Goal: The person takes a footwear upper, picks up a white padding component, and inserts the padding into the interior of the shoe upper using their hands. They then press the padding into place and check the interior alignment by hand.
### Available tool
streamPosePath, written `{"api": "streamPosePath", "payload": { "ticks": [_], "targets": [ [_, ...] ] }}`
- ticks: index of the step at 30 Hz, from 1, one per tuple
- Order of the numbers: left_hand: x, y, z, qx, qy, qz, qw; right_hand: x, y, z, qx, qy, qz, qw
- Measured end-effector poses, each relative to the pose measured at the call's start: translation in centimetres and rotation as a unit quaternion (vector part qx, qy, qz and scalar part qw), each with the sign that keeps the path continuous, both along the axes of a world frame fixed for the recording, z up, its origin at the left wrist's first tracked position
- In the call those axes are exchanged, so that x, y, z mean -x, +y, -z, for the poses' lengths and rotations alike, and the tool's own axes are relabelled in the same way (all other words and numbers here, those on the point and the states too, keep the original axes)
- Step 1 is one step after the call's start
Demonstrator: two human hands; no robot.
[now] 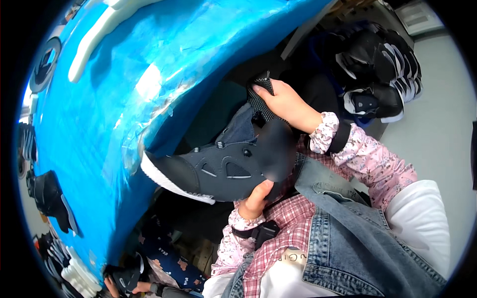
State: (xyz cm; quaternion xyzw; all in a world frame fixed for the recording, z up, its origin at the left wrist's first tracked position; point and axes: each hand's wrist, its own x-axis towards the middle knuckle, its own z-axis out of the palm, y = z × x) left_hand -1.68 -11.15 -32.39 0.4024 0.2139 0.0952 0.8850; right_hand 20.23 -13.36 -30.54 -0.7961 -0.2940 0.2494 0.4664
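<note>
A dark grey shoe upper [211,174] lies across the middle of the view, its toe pointing left toward the blue-covered table edge. White fabric shows along its toe and lower edge. My left hand [256,198] grips it near the heel from below, thumb on the outside; the other fingers are hidden behind it. My right hand [293,107] pinches a black mesh flap [261,102] above the shoe's opening, between thumb and fingers. That flap seems joined to the upper, though the join is hidden in shadow.
A blue-covered table [164,59] curves along the left, with a white foam strip [97,42] on it. Several black-and-white shoe parts [377,74] are piled at the upper right. At the lower left, another person's hands hold a black shoe upper [126,278].
</note>
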Motion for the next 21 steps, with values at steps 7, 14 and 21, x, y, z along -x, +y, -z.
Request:
{"api": "streamPosePath", "payload": {
  "ticks": [7, 14, 21],
  "targets": [
    [-1.1, 1.2, 1.1, -0.107, 0.031, 0.039, 0.993, 0.5, 0.4, 2.5, -0.198, 0.044, 0.074, 0.976],
    [-1.9, -1.0, -2.8, 0.012, 0.044, -0.058, 0.997, 0.2, 0.2, 3.5, -0.181, 0.078, 0.065, 0.978],
    [-2.3, -1.8, -7.0, 0.135, -0.035, -0.145, 0.98, -2.2, 0.2, -1.4, 0.018, -0.055, -0.065, 0.996]
  ]
}}
